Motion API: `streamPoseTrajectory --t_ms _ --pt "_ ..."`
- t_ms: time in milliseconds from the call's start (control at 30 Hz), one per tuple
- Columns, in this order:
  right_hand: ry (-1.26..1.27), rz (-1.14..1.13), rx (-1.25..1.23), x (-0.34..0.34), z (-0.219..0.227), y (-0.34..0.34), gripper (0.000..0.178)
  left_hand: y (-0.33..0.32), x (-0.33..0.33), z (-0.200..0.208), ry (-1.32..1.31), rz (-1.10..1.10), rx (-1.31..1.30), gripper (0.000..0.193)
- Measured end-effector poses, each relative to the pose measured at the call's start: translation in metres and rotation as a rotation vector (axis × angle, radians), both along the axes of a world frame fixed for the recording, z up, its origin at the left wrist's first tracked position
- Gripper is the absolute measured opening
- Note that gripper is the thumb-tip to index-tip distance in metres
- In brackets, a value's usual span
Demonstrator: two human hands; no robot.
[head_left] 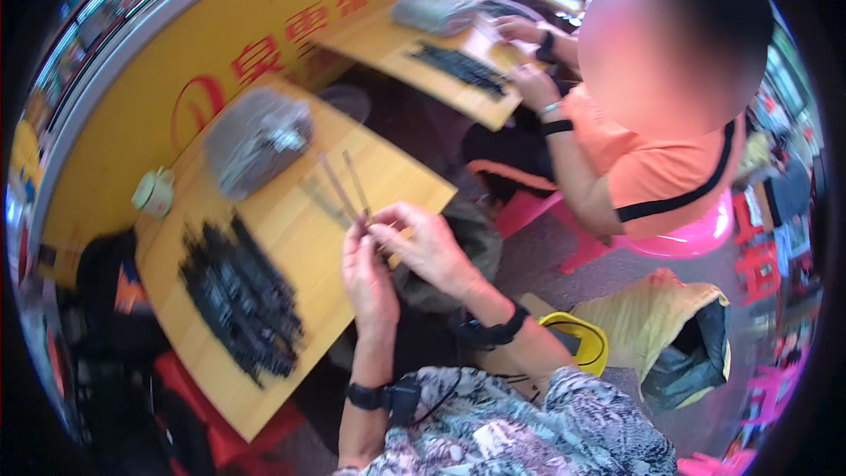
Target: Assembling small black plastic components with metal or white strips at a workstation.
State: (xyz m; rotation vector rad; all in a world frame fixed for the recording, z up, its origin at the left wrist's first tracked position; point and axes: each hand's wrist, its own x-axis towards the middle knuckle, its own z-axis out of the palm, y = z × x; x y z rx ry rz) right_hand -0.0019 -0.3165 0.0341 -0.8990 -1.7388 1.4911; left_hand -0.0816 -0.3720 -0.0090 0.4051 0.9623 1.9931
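My left hand [368, 286] is closed, upright at the near edge of the wooden table [401, 176]. Between its fingertips it pinches thin dark strips [337, 183], which stick up and fan apart over the tabletop. My right hand [426, 245] comes in from the right, thumb and fingers closed on the strips' lower ends beside the left fingertips. Blur and the fingers hide what the strips are exactly. To the left on the table lies a large pile of long black strips [240, 300]. Behind it sits a clear plastic bag [256, 143] with grey contents.
A pale green cup [154, 192] stands at the table's far left corner, by a yellow wall panel [123, 159]. Across from me, a person in an orange shirt [674, 172] works at another table [379, 40] with black strips. A yellow sack [648, 322] stands on the floor at right.
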Motion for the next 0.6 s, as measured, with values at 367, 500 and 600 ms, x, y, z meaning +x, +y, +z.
streamPoseTrajectory --t_ms 367,500,600 --pt "-0.4 0.047 0.338 -0.027 -0.001 -0.017 0.02 -0.037 -0.021 -0.013 -0.111 -0.072 -0.023 0.031" --pt "-0.394 0.082 0.394 -0.033 -0.005 -0.004 0.019 -0.033 -0.028 -0.013 -0.077 -0.152 -0.085 0.035" --pt "-0.455 0.08 0.211 -0.044 -0.008 0.017 0.023 -0.03 -0.031 -0.017 0.093 -0.049 -0.131 0.043"
